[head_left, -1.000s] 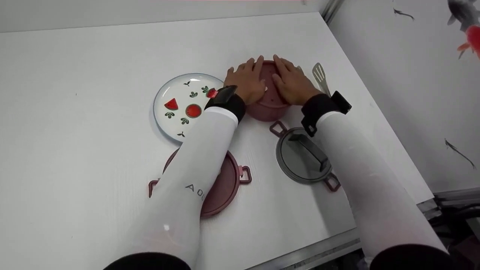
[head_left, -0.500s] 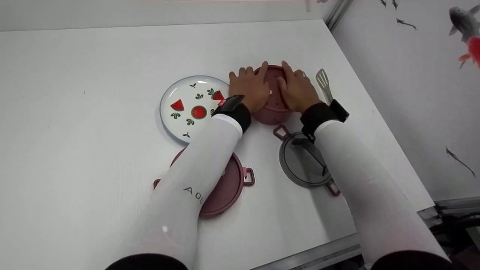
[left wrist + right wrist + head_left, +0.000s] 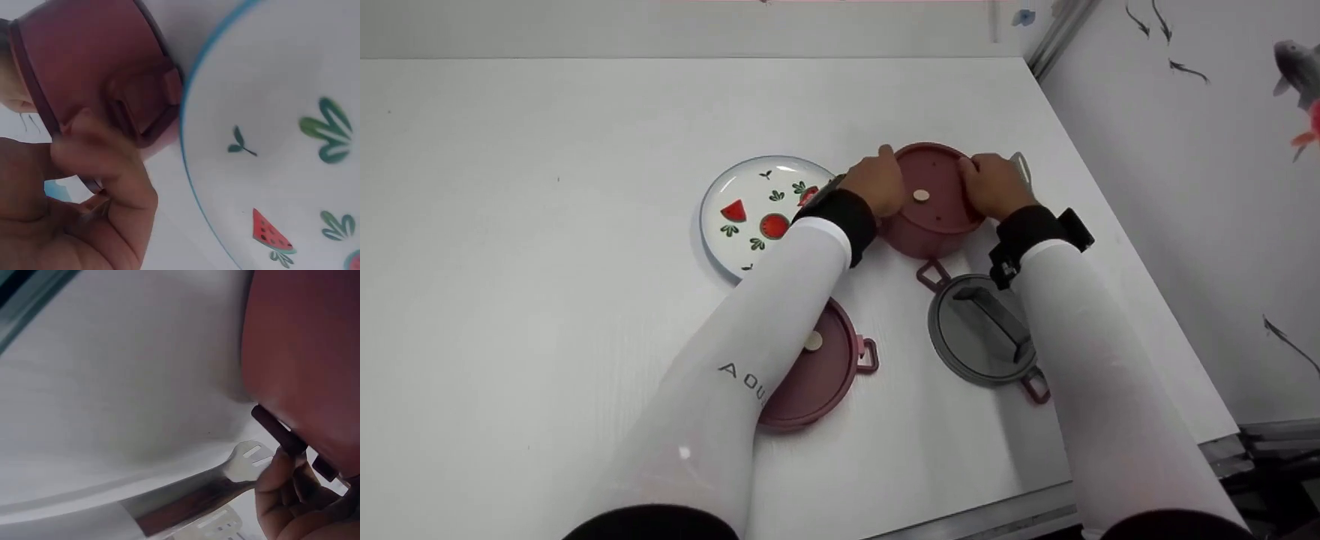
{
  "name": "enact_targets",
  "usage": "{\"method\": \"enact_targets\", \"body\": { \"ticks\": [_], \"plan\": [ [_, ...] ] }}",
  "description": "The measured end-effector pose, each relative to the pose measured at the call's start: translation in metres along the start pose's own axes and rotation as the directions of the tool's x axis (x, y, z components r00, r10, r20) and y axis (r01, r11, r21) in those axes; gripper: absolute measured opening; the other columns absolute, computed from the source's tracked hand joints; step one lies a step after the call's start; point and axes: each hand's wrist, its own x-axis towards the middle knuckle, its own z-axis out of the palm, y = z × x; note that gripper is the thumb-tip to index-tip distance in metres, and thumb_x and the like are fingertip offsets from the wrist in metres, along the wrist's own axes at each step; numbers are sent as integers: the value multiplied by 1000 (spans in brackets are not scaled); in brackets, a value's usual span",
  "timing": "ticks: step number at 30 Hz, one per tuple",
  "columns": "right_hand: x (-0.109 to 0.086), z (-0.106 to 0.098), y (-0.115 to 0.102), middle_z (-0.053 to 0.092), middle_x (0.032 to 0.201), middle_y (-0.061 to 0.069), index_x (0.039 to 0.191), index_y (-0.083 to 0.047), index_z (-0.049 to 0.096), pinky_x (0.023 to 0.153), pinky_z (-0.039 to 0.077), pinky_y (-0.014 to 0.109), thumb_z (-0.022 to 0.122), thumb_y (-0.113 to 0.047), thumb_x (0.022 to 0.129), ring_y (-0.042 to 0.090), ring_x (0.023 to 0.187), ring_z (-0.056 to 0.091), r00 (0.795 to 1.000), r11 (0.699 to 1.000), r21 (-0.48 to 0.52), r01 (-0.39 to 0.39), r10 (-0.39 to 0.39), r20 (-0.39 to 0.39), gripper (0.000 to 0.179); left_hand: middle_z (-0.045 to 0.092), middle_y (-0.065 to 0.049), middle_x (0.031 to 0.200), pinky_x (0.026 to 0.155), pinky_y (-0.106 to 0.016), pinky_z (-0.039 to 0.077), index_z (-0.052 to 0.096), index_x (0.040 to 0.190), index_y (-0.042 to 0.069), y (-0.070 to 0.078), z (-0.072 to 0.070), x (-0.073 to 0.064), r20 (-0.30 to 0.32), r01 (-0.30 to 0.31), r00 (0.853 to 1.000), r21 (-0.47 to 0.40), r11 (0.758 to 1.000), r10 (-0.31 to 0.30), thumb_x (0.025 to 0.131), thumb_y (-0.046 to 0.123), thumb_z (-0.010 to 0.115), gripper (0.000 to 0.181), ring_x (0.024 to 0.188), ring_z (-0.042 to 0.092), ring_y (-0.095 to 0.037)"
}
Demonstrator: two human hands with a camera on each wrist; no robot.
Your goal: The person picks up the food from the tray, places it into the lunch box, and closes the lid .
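Observation:
A dark red pot, its red top marked by a pale round spot, stands at the back right between both hands. My left hand holds its left rim; in the left wrist view, curled, blurred fingers meet the rim beside a loop handle. My right hand grips the other side, thumb on the rim. In the right wrist view its fingertips pinch near the dark side handle. A slotted spatula lies just beside the right hand, mostly hidden in the head view.
A white plate with watermelon prints lies left of the pot, close to it. A second red pot sits nearer, partly under the left sleeve. At right is a pot with a grey lid and bar handle. The table's right edge runs beside the spatula.
Both hands have gone from lying flat with straight fingers across the pot's top to curling at its two sides, uncovering the pale spot. The head view has shifted slightly.

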Motion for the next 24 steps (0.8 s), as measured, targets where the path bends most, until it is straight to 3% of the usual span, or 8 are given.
{"method": "enact_targets", "body": {
  "ticks": [3,7,10,13,15,18,20,24],
  "plan": [
    [-1,3,3,53,84,10,92,-3,56,78,45,38,29,-36,109,29,85,56,1000,1000,-5,0,0,4,47,55,-20,142,106,-34,49,21,156,2,0,2,-1,20,-1,1000,-5,1000,1,104,31,44,63,128,57,-28],
    [-1,5,2,53,83,9,92,-5,55,76,45,37,28,-39,109,28,83,56,1000,1000,0,-11,11,6,47,56,-19,141,107,-35,48,24,155,3,-1,5,3,6,16,1000,57,998,-16,105,32,44,61,129,57,-28],
    [-1,5,2,53,81,9,91,-4,55,76,46,39,29,-37,109,28,81,56,1000,1000,3,1,-1,-27,46,59,-18,137,105,-35,51,31,151,0,-2,6,8,-10,-9,1000,104,995,10,105,29,43,55,126,60,-27],
    [-2,5,3,54,81,11,90,-2,57,96,47,44,31,-34,110,31,85,58,998,1000,6,17,-17,-58,45,61,-18,134,103,-35,52,38,146,-2,-6,7,13,-23,-46,999,112,993,48,105,23,41,48,123,61,-27],
    [-3,5,3,54,81,12,90,-1,57,97,47,44,32,-34,110,32,86,58,998,1000,15,22,-21,-67,46,62,-18,132,101,-35,53,40,144,-2,-9,6,14,-30,-65,997,103,993,69,105,21,40,45,121,63,-26],
    [-2,0,1,53,78,9,88,-4,58,87,51,38,32,-36,109,25,78,56,995,999,33,40,-36,-96,46,64,-15,128,93,-32,55,41,143,1,-13,2,16,-74,-92,993,54,994,96,107,21,36,42,112,65,-21],
    [-2,-8,-1,51,74,4,85,-6,56,65,46,31,32,-37,109,17,69,53,992,997,66,50,-42,-117,46,68,-12,118,82,-29,55,40,144,5,-15,-3,15,-134,-128,983,-12,992,125,108,24,35,41,100,67,-18],
    [-8,-28,-7,50,62,-3,83,-8,57,51,42,23,36,-41,108,7,51,48,994,976,208,71,-51,-101,46,64,-3,88,64,-23,47,40,143,13,-18,-15,8,-271,-219,947,-147,965,174,107,29,40,39,76,61,-14]
  ]
}}
